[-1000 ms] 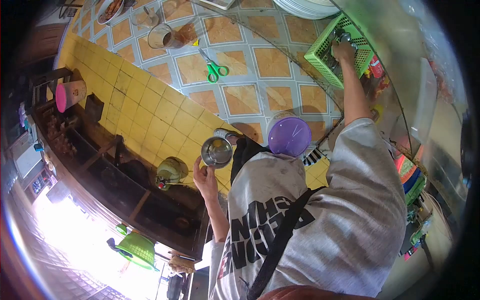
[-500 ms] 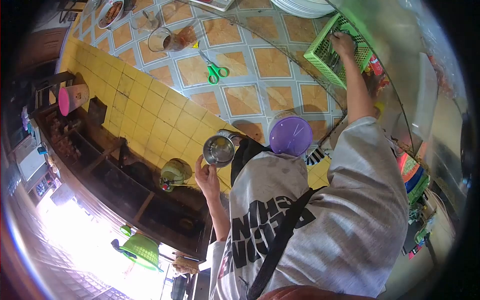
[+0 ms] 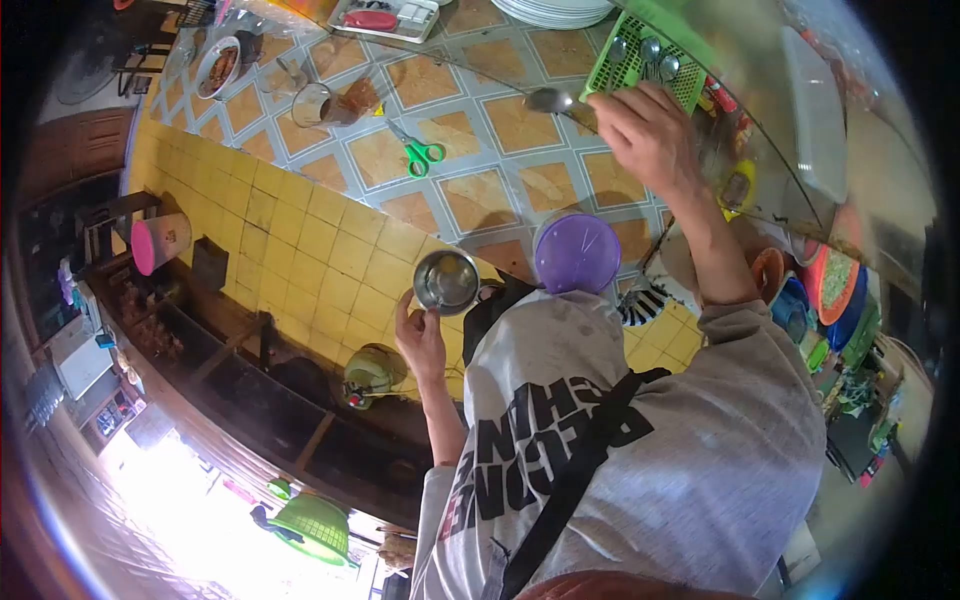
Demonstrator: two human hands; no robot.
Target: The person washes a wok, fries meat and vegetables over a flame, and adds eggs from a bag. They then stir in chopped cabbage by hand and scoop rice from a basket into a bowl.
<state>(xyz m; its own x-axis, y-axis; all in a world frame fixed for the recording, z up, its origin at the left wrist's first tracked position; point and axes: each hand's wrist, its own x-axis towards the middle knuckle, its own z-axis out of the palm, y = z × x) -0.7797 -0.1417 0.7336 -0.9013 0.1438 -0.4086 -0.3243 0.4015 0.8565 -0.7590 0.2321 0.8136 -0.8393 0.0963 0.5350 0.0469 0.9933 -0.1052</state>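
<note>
The left hand (image 3: pixel 420 338) grips a small round steel cup (image 3: pixel 446 281) by its rim, held out over the yellow tiled edge of the counter (image 3: pixel 300 240) — just beside a purple plastic lid (image 3: pixel 577 252). The right hand (image 3: pixel 650 135) is raised, fingers closed around the handle of a metal spoon (image 3: pixel 549 99), its bowl pointing away, just in front of the green plastic basket (image 3: pixel 625 60) of cutlery. Green-handled scissors (image 3: pixel 418 152) lie on the tiles — well apart.
</note>
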